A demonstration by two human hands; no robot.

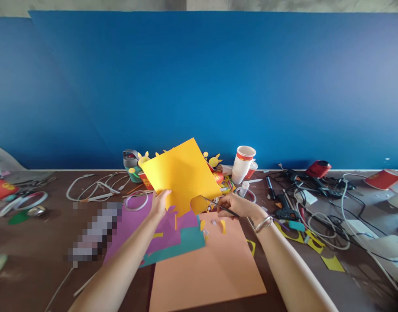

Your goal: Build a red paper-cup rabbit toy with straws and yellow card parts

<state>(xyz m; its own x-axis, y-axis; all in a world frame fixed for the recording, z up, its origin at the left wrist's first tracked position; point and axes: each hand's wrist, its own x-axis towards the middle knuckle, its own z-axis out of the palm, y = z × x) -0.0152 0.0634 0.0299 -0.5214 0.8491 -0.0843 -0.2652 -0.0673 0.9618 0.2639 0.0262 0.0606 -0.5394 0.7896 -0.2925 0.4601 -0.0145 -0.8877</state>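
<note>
My left hand [160, 203] grips a yellow paper sheet [182, 173] by its lower left edge, thumb on the front face. The sheet is held up at a slant above the table, and its lower edge has cut-out notches. A round yellow shape [199, 203] shows at the lower right corner; I cannot tell whether it is an outline or a separate disc. My right hand [229, 205] is closed on a thin dark pencil [228, 209], its tip at that round shape. Below lie an orange sheet [208, 264], a purple sheet [130, 229] and a teal sheet [190, 238].
White stacked paper cups [242, 164] stand behind my right hand. Cables [328, 227], a black glue gun [286, 208] and yellow scraps [333, 263] lie at right. A lidded bottle [131, 162] is at the back left. A blue panel [199, 86] closes off the rear.
</note>
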